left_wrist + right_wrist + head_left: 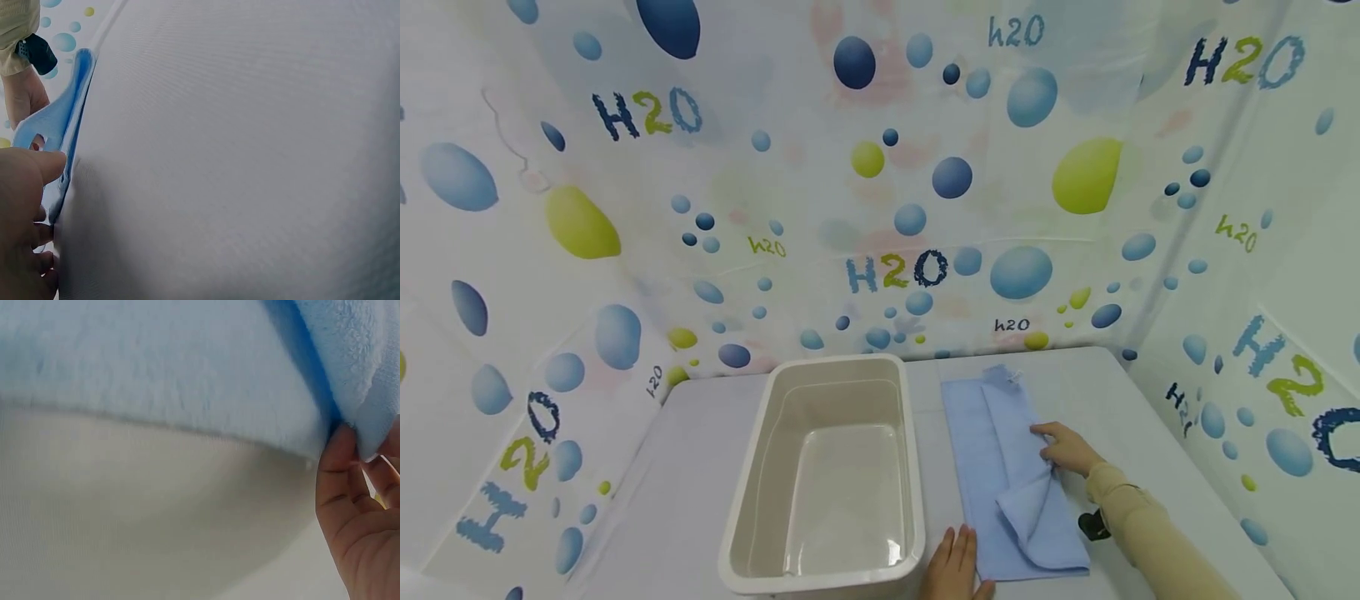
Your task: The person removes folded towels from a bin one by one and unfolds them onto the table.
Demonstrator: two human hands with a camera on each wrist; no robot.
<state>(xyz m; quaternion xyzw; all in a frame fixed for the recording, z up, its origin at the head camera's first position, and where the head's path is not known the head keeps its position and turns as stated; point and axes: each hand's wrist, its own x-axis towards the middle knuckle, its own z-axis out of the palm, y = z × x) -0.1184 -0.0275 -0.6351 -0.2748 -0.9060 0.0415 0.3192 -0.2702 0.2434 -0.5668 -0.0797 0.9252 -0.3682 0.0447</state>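
A light blue towel [973, 458] lies lengthwise on the table, its right part folded over and its near flap turned back. In the head view, my right hand [1070, 448] is at the towel's right edge. Its thumb and fingers pinch the cloth, as the towel edge [187, 375] in the right wrist view shows. My left hand [952, 567] rests with extended fingers at the near left corner of the towel, beside the basin. From the left wrist, the left thumb [50, 165] lies over the towel's edge.
A cream plastic basin [916, 475] stands left of the towel, with nothing in it. White cloth covers the table [700, 467]. A patterned curtain [805, 200] with bubbles and H2O lettering surrounds the back and sides. A dark device [1093, 525] sits at the right wrist.
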